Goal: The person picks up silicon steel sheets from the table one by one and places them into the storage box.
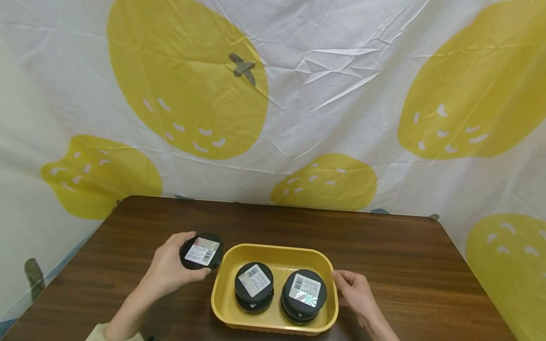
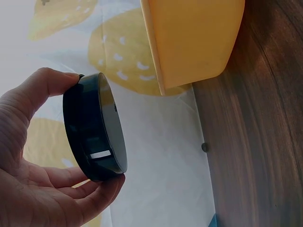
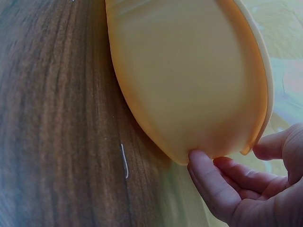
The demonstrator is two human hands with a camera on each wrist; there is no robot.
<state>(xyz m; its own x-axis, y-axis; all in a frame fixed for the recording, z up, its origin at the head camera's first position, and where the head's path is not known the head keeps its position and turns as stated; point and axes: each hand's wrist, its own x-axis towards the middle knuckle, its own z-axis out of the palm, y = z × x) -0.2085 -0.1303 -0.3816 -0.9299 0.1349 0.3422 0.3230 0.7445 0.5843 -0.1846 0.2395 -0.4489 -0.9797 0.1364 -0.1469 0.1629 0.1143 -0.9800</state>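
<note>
My left hand grips a flat, round black container by its edge, thumb on one side and fingers on the other. A white label with a barcode covers its upper face in the head view; its glossy side shows in the left wrist view. Just right of it stands a yellow plastic tub. Inside are two short stacks of similar containers, a left stack and a right stack, labels up. My right hand holds the tub's right end, thumb at the rim, fingers against the outer wall.
The tub stands on a dark brown wooden table near the front. Behind the table hangs a white cloth printed with large yellow fruit. A thin white strip lies on the wood beside the tub.
</note>
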